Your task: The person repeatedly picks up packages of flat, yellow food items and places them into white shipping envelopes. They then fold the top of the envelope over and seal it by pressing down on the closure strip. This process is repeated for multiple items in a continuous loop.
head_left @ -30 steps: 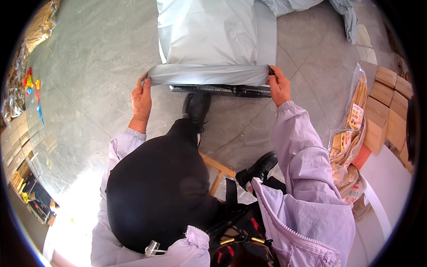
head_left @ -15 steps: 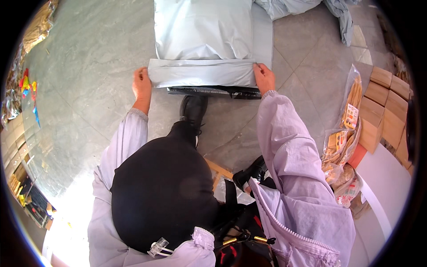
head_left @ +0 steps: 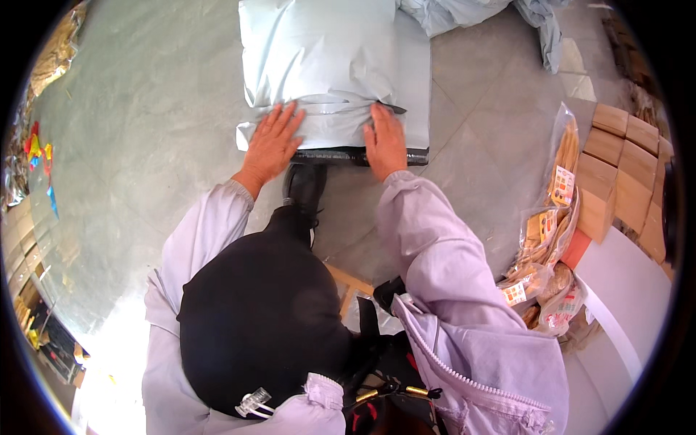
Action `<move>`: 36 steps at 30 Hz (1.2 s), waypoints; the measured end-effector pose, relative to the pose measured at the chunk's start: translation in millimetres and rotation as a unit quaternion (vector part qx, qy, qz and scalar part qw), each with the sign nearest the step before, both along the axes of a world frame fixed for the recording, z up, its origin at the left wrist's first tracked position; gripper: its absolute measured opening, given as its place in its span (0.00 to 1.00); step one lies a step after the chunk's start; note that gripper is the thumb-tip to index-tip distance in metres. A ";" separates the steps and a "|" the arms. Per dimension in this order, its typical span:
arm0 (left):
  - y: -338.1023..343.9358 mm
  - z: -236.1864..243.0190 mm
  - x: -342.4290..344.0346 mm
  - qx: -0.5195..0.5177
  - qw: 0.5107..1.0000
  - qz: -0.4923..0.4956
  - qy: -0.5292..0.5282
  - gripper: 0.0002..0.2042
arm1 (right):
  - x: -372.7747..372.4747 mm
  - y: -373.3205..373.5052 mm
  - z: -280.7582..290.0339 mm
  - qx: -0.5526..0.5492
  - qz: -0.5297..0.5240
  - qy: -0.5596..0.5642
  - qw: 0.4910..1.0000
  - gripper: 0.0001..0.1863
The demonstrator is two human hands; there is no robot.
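Observation:
A pale grey plastic mailer bag (head_left: 322,51) lies at the top middle, bulging, with its near end folded over in a creased band (head_left: 330,127). My left hand (head_left: 272,141) rests on the left part of that band, fingers spread. My right hand (head_left: 386,141) presses on its right part, fingers slightly bent and apart. A black strip (head_left: 326,156) shows along the near edge, just above my black shoe (head_left: 303,185).
More grey plastic (head_left: 449,14) is heaped at the top right. Bagged stick-like goods (head_left: 551,232), stacked cardboard boxes (head_left: 616,174) and a curved white surface (head_left: 616,290) are on the right. Colourful small items (head_left: 40,156) and boxes (head_left: 22,246) line the left edge of the tiled floor (head_left: 138,145).
My hands have let go of the folded band's two ends and moved inward onto its top. The band now lies creased against the bag, which appears slightly further left in view.

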State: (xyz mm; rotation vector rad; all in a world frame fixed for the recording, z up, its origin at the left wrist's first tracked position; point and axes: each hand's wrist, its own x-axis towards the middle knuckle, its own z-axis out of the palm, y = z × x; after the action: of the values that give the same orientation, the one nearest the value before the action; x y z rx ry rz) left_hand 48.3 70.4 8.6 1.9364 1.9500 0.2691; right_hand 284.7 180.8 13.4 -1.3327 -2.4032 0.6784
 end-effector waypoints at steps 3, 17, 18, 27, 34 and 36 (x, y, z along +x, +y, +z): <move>-21.0 -17.6 -21.5 -0.012 0.989 0.147 -0.009 0.26 | 2.7 2.9 -9.2 -0.033 -0.092 0.025 0.995 0.25; -71.3 38.7 -53.0 -0.046 0.411 0.431 -0.802 0.23 | -93.3 32.2 160.8 -0.455 0.043 0.433 0.777 0.10; -74.3 62.0 -38.9 -0.044 0.313 0.341 -0.885 0.23 | -95.7 34.9 184.0 -0.478 0.120 0.435 0.754 0.10; 92.4 169.0 -28.8 -0.006 0.525 0.237 -0.818 0.23 | -54.3 125.4 356.1 -0.240 0.138 0.448 0.850 0.13; 299.5 259.6 22.4 0.067 0.609 0.015 -0.790 0.22 | 67.1 251.0 373.4 0.198 -0.202 0.497 0.821 0.14; 260.2 220.9 45.7 0.071 0.695 0.049 -0.714 0.26 | 150.7 260.8 284.4 0.063 -0.234 0.438 0.866 0.15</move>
State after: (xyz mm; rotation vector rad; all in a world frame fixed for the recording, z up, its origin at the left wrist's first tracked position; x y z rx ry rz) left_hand 94.0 330.6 229.6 0.9135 0.8774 1.4445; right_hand 435.3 441.6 297.8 -1.1319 -1.3160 0.7451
